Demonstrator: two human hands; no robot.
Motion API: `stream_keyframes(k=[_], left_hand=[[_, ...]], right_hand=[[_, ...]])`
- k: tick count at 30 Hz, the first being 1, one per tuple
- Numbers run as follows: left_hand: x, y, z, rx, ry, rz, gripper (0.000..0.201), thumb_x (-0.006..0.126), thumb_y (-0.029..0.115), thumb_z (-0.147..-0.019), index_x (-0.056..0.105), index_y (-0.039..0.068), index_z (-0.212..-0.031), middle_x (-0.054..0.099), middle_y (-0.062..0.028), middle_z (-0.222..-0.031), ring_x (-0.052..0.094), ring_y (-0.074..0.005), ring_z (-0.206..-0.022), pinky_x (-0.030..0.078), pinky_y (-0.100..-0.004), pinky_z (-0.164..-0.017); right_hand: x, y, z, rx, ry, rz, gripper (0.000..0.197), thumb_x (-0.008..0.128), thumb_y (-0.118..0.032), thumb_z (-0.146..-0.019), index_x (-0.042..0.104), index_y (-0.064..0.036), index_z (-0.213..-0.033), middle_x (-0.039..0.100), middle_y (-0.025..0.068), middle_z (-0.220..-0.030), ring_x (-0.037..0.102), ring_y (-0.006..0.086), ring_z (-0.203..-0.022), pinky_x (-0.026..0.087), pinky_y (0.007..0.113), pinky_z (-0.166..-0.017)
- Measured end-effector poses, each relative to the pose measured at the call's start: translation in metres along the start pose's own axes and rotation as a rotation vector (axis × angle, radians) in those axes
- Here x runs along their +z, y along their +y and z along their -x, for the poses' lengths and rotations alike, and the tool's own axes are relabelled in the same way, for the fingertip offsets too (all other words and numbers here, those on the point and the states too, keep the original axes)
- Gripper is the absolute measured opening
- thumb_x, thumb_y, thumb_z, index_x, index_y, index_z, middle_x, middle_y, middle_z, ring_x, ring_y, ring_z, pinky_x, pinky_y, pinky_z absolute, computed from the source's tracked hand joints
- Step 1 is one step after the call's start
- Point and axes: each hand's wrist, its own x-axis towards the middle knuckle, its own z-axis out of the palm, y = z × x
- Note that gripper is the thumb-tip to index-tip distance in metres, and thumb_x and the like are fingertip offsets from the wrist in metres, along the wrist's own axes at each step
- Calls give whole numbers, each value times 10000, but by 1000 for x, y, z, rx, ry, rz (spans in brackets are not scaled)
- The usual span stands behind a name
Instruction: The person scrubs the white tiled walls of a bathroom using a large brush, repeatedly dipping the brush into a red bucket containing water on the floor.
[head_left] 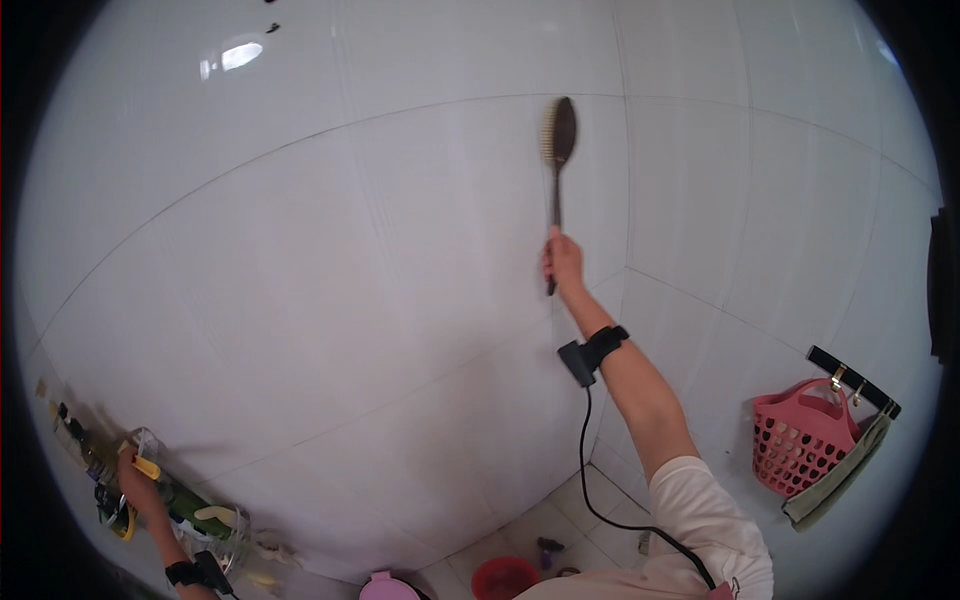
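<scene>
My right hand (564,262) is wrapped round the dark handle of a long-handled bath brush (565,130). Its oval head points up in front of the white tiled wall (400,250), with the pale bristles facing left. Whether they touch the tiles I cannot tell. At the lower left, my left hand (140,484) is closed at a wall rack (235,540) crowded with bottles. A yellow piece (147,467) shows beside its fingers; what the hand grips is not clear. Next to it are a dark bottle (95,460) and a green bottle (195,508).
A pink perforated basket (800,440) and a grey-green cloth (840,475) hang from a black hook rail (850,380) on the right wall. Below are a red basin (503,578), a pink lid (390,587) and a small purple-handled thing (548,552). A black cable (590,480) trails from my right wrist band.
</scene>
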Motion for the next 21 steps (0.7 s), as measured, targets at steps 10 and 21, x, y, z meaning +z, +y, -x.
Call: stream_keyframes(k=[10,21], left_hand=[[15,-82,6,-205,-62,328,320,385,193,-904,518,-22,-1099,559,-95,-1036,523,-204,-945,395,-293,-831],[-10,-13,-12,167,-106,-318,259,585,113,-735,594,35,-981,610,-157,-907,579,-295,-780,461,-362,-686]], right_hand=[[55,-48,32,-687,-596,990,334,488,-393,-822,485,-60,-848,539,143,-625,538,329,-617,412,414,-556],[-37,-64,-3,-831,-133,717,471,542,-258,-840,385,-115,-1260,556,41,-705,475,118,-507,390,244,-483]])
